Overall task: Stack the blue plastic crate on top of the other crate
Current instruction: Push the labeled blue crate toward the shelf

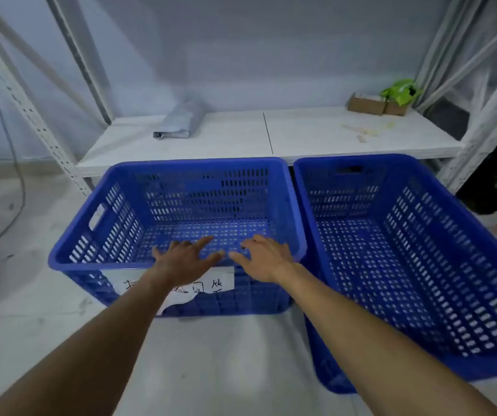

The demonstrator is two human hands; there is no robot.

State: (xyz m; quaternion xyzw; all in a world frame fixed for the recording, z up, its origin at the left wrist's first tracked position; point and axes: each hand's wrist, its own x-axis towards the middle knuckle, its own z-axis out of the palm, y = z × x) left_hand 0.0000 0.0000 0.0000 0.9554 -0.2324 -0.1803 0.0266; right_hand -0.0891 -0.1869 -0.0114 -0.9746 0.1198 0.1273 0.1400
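Two blue slotted plastic crates stand side by side on the pale floor, both empty. The left crate (97, 232) carries a torn white paper label with handwriting on its near wall. The right crate (451, 265) sits closer to me and looks larger in view. My left hand (182, 258) and my right hand (260, 259) are stretched out over the near rim of the left crate, fingers spread, close together. Neither hand grips anything; whether they touch the rim I cannot tell.
Behind the crates runs a low white shelf board (271, 136) in a metal rack. On it lie a folded grey bag (181, 121), cardboard boxes (373, 105) and a green plant (401, 90). A cable (16, 181) hangs at the left. Dark clutter sits at the right.
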